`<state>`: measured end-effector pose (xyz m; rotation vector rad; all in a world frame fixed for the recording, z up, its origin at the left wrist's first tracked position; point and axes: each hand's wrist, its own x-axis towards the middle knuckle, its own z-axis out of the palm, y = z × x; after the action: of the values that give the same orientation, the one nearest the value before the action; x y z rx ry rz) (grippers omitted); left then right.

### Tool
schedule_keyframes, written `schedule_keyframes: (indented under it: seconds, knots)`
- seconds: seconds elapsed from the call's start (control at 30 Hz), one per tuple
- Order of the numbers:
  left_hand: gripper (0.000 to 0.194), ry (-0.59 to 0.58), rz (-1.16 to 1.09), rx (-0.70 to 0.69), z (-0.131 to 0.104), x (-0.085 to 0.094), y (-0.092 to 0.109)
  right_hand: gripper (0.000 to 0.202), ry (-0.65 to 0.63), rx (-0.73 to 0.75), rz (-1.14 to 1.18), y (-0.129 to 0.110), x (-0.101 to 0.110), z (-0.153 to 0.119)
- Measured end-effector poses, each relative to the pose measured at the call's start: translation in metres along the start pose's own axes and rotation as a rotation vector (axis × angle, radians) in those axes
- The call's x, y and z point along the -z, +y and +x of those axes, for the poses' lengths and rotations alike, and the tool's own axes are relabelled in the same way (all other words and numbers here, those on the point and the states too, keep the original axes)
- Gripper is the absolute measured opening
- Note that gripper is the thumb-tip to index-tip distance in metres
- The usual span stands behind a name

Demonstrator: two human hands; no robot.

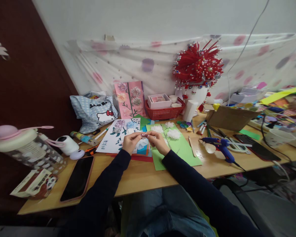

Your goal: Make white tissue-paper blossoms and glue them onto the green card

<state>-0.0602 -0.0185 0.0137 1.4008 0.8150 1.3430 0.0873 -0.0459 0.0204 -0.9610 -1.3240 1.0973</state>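
Both hands meet over the papers at the middle of the table. My left hand [130,142] and my right hand [159,142] are closed, fingertips pinched together around something too small to make out. Below them are white pieces [141,144], partly hidden by the fingers. Under my left hand lies a white sheet [108,140] with purple and blue flowers and dark leaves. Beside my right hand, a green sheet [185,153] bears fluffy white flowers [173,134]. A pink card [124,107] with flowers stands behind.
A blue glue gun [220,146] and a wooden stick [192,146] lie at right, near a dark phone [256,148]. Another phone [77,179], a bottle [27,148] and a checked bag [95,113] are at left. A red basket [162,113] stands behind.
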Motion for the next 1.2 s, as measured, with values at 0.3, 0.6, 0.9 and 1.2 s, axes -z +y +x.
schedule_keyframes:
  seconds: [0.3,0.6,0.9,1.2]
  knots:
    - [0.024,0.019,-0.016,0.011,-0.0011,-0.0013,0.0013,0.029,-0.003,0.002,-0.007,-0.001,-0.0006,-0.0002]
    - [0.022,0.02,-0.015,-0.003,-0.0004,-0.0003,-0.0018,0.024,0.008,0.006,-0.04,0.0007,0.0002,0.0002]
    - [0.021,0.036,-0.05,0.016,-0.0018,-0.0038,0.0049,0.025,0.003,0.008,-0.02,-0.0024,-0.0004,-0.0003]
    - [0.022,0.033,-0.051,0.017,-0.0014,-0.0027,0.0021,0.025,-0.004,0.017,-0.02,-0.0013,-0.0003,0.0001]
